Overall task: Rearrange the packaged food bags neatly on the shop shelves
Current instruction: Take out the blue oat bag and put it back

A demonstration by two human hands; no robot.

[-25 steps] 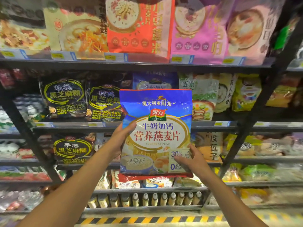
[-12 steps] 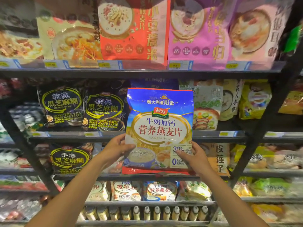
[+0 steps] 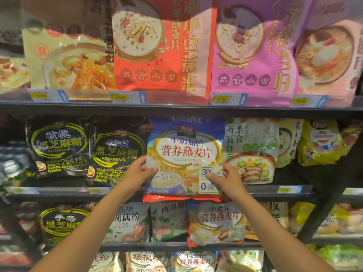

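Observation:
A blue and gold oatmeal bag stands upright in the gap on the middle shelf, its red bottom edge hanging over the shelf lip. It sits between a black sesame-paste bag on its left and a pale vegetable-print bag on its right. My left hand grips the bag's lower left edge, thumb on the front. My right hand holds the lower right corner, fingers over the nutrition label.
Large red and pink cereal bags fill the top shelf above price tags. A second black sesame bag stands far left. Yellow bags sit right. Lower shelves hold more pouches, including an orange oatmeal bag.
Both hands carried the blue oatmeal bag up and forward into the middle-shelf gap. The view moved closer and tilted upward.

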